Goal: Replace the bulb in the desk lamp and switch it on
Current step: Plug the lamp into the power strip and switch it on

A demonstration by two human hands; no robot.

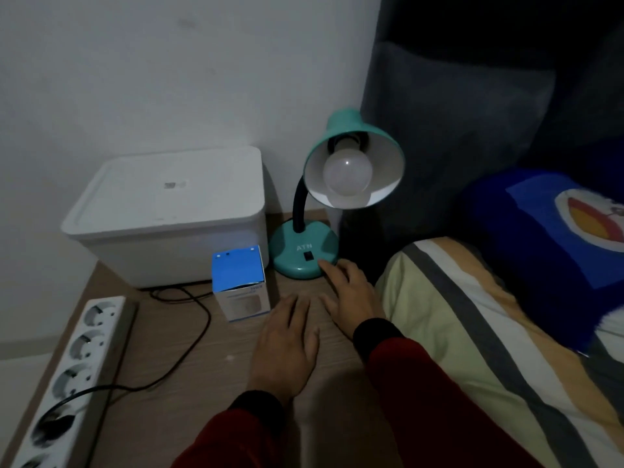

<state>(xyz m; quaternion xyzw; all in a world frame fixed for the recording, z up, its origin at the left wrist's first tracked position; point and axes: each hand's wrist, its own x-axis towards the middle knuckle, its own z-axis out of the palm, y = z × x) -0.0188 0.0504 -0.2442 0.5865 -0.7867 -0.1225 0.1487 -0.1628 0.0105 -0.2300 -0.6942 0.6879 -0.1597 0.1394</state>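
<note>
The teal desk lamp (305, 255) stands at the back right of the wooden table (189, 376), its shade tilted toward the camera with a white bulb (347, 172) seated inside, unlit. Raised letters reading "ATN" sit on the round base above a black rocker switch (308, 256). The right hand (351, 295) lies open, its index fingertip touching the base just right of the switch. The left hand (287, 346) rests flat and open on the table, holding nothing. A blue-and-white bulb box (240, 287) stands just left of the base; its print is too blurred to read. Behind it sits a white lidded bin (169, 214), and a white power strip (67, 376) lies along the left edge.
</note>
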